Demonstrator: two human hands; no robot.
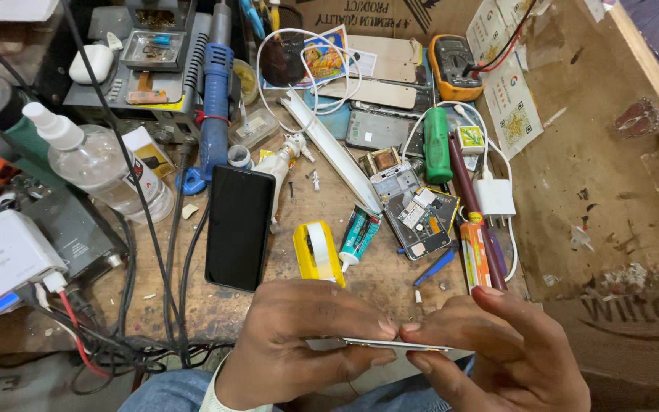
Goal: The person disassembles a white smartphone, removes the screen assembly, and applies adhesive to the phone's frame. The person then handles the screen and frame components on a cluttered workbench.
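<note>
Both my hands hold a thin, flat silver panel (390, 344) edge-on at the bottom centre, above my lap. My left hand (299, 343) pinches its left end between thumb and fingers. My right hand (490, 347) grips the right end, fingers stretched along the edge. Just beyond them on the wooden bench lie a black phone (239, 225) face down or switched off, a yellow tool with a white strip (318, 252) and a small glue tube (358, 235).
An opened phone with its circuit board showing (415, 214), a green-handled screwdriver (437, 145), a white charger (495, 197), a multimeter (451, 67), a clear bottle (101, 164), a blue soldering handle (213, 107) and tangled black cables (146, 336) crowd the bench. Cardboard (604, 152) covers the right side.
</note>
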